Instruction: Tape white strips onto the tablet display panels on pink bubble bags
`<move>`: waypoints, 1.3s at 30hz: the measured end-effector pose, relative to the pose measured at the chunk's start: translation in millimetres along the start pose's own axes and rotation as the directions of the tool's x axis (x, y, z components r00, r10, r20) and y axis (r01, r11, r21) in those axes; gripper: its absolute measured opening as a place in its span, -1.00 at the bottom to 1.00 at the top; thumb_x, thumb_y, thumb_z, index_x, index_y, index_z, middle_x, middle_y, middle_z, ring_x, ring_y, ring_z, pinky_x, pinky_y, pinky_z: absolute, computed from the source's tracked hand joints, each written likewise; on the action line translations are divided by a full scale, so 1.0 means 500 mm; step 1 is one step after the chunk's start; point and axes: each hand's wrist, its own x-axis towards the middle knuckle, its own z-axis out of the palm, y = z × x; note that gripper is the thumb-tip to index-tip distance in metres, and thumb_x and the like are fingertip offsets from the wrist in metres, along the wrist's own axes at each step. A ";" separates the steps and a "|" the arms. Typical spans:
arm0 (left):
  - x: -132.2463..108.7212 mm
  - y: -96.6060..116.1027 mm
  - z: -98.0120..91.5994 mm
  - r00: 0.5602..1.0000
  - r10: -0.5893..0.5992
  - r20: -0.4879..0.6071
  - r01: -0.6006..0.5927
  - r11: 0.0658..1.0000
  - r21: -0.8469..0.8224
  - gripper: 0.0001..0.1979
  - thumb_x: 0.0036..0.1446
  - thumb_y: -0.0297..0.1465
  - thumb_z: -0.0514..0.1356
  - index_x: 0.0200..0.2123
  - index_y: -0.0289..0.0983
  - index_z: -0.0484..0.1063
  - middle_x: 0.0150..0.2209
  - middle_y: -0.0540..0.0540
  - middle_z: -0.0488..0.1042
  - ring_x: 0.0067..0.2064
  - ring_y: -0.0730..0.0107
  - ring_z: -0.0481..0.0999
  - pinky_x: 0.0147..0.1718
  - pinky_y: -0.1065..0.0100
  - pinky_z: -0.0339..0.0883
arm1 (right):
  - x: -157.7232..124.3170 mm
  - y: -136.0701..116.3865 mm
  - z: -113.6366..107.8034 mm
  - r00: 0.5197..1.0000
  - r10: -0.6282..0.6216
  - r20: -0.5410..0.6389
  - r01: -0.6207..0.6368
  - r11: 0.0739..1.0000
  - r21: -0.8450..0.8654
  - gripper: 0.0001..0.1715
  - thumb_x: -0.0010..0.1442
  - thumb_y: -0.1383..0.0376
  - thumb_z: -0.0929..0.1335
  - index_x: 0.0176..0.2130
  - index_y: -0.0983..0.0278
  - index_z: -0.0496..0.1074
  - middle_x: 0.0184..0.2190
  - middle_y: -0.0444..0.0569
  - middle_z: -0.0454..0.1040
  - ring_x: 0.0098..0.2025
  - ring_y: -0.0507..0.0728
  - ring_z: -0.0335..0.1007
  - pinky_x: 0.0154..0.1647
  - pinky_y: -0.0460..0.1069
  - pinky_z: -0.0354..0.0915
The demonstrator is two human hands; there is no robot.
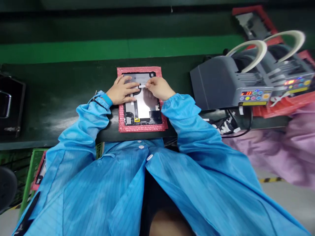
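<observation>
A tablet screen assembly (142,105) with a shiny silver back and black edges lies flat on a pink bubble-wrap sheet (120,127). My left hand (124,90) rests on its upper left part, fingers spread and pointing right. Above the upper middle of the assembly, my right hand (158,88) pinches the right end of a short strip of white tape (142,86). The strip's left end lies close to my left fingertips; whether it sticks to the surface I cannot tell. A yellow-edged label (137,120) shows near the lower edge.
Two grey tape dispensers (216,83) with white tape rolls stand on the dark green bench (61,85) at right. Behind them lies another part on red wrap (256,26). A black case (11,101) sits at left. A co-worker's pink sleeve (270,147) reaches in at right.
</observation>
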 end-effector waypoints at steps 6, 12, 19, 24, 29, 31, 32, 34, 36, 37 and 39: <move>0.000 0.002 0.003 0.999 -0.004 0.032 0.004 1.000 -0.009 -0.39 0.23 0.17 -0.02 0.16 -0.01 0.42 0.29 -0.04 0.34 0.34 -0.07 0.08 0.31 -0.21 -0.30 | 0.005 -0.017 0.011 1.000 0.010 0.022 -0.005 0.981 -0.195 -0.82 0.23 0.34 0.32 -0.41 0.30 0.44 -0.50 -0.06 0.45 -0.38 0.09 0.40 -0.18 0.02 0.33; -0.001 -0.002 0.007 1.000 0.002 0.024 -0.002 1.000 -0.009 -0.36 0.23 0.19 -0.05 0.18 0.01 0.41 0.29 -0.03 0.34 0.34 -0.09 0.10 0.31 -0.23 -0.31 | -0.004 -0.050 0.006 0.996 0.074 0.057 -0.044 0.913 -0.405 -0.71 0.29 0.31 0.26 -0.19 0.35 0.55 -0.22 0.09 0.58 -0.13 0.19 0.50 -0.07 0.04 0.34; -0.002 0.004 0.004 1.000 0.012 0.011 -0.012 1.000 0.011 -0.30 0.26 0.16 -0.06 0.29 -0.09 0.32 0.27 -0.18 0.37 0.32 -0.19 0.13 0.27 -0.31 -0.21 | -0.016 -0.082 0.007 0.990 0.098 0.103 -0.023 0.824 -0.566 -0.66 0.33 0.32 0.22 -0.10 0.38 0.53 -0.07 0.18 0.56 0.06 0.26 0.47 0.09 0.08 0.32; -0.001 -0.004 0.013 0.999 0.006 -0.034 -0.006 1.000 -0.002 -0.35 0.22 0.13 0.02 0.24 -0.06 0.37 0.23 -0.19 0.42 0.31 -0.19 0.16 0.26 -0.30 -0.20 | 0.003 -0.070 0.015 0.997 0.074 -0.004 -0.065 0.843 -0.535 -0.80 0.21 0.23 0.38 -0.41 0.29 0.43 -0.33 0.12 0.52 -0.08 0.30 0.49 0.03 0.21 0.36; 0.004 -0.005 0.001 1.000 -0.015 0.027 0.015 1.000 0.014 -0.27 0.17 0.20 -0.06 0.21 -0.09 0.39 0.32 -0.09 0.31 0.34 -0.10 0.07 0.28 -0.24 -0.24 | -0.026 -0.007 -0.027 0.968 -0.064 -0.243 -0.030 0.931 -0.363 -0.52 0.00 0.18 0.51 -0.66 0.23 0.20 -0.61 -0.08 0.27 -0.37 0.12 0.34 -0.15 0.07 0.38; 0.007 -0.002 -0.010 0.999 -0.039 0.038 0.038 0.999 0.031 -0.20 0.13 0.27 -0.13 0.16 -0.09 0.44 0.38 -0.03 0.20 0.35 -0.07 0.02 0.29 -0.19 -0.24 | -0.082 0.037 -0.057 0.945 -0.069 -0.320 -0.017 0.966 -0.256 -0.55 0.09 0.16 0.45 -0.65 0.23 0.23 -0.65 -0.13 0.22 -0.49 0.04 0.20 -0.26 0.01 0.34; 0.010 0.000 -0.015 0.998 -0.049 0.039 0.047 0.998 0.034 -0.15 0.09 0.31 -0.17 0.13 -0.09 0.46 0.40 0.00 0.16 0.36 -0.06 0.00 0.29 -0.18 -0.25 | -0.117 0.064 -0.071 0.922 -0.047 -0.385 -0.018 0.986 -0.163 -0.56 0.14 0.14 0.42 -0.64 0.23 0.25 -0.66 -0.14 0.21 -0.53 0.01 0.14 -0.33 -0.01 0.31; 0.014 0.005 -0.024 0.998 -0.060 0.034 0.059 0.998 0.028 -0.07 0.02 0.38 -0.25 0.07 -0.08 0.50 0.39 0.08 0.15 0.35 -0.07 -0.04 0.29 -0.17 -0.25 | -0.193 0.121 -0.098 0.834 0.069 -0.547 -0.009 0.994 0.111 -0.52 0.21 0.04 0.35 -0.60 0.23 0.27 -0.70 -0.18 0.19 -0.60 -0.02 0.08 -0.50 -0.07 0.21; 0.019 0.009 -0.029 0.998 -0.063 0.021 0.062 0.998 0.020 -0.03 -0.01 0.41 -0.28 0.05 -0.08 0.51 0.36 0.10 0.19 0.33 -0.10 -0.04 0.29 -0.19 -0.24 | -0.258 0.172 -0.123 0.681 0.285 -0.674 0.001 0.921 0.390 -0.49 0.24 -0.01 0.32 -0.57 0.23 0.25 -0.73 -0.24 0.13 -0.67 -0.06 0.01 -0.64 -0.12 0.06; 0.022 0.009 -0.031 0.998 -0.061 0.011 0.061 0.998 0.026 -0.03 -0.01 0.41 -0.27 0.06 -0.09 0.50 0.36 0.06 0.21 0.33 -0.13 -0.02 0.28 -0.20 -0.23 | -0.283 0.191 -0.136 0.598 0.397 -0.696 0.013 0.864 0.504 -0.50 0.25 0.00 0.32 -0.56 0.23 0.24 -0.73 -0.26 0.13 -0.69 -0.07 0.00 -0.67 -0.14 0.02; 0.027 0.008 -0.031 0.999 -0.039 -0.010 0.039 0.998 0.051 -0.09 0.06 0.36 -0.21 0.07 -0.13 0.50 0.36 -0.06 0.21 0.33 -0.20 0.05 0.26 -0.23 -0.21 | -0.311 0.214 -0.166 0.469 0.570 -0.674 0.046 0.747 0.664 -0.56 0.29 0.08 0.30 -0.52 0.25 0.25 -0.70 -0.25 0.20 -0.69 -0.09 0.06 -0.69 -0.17 0.04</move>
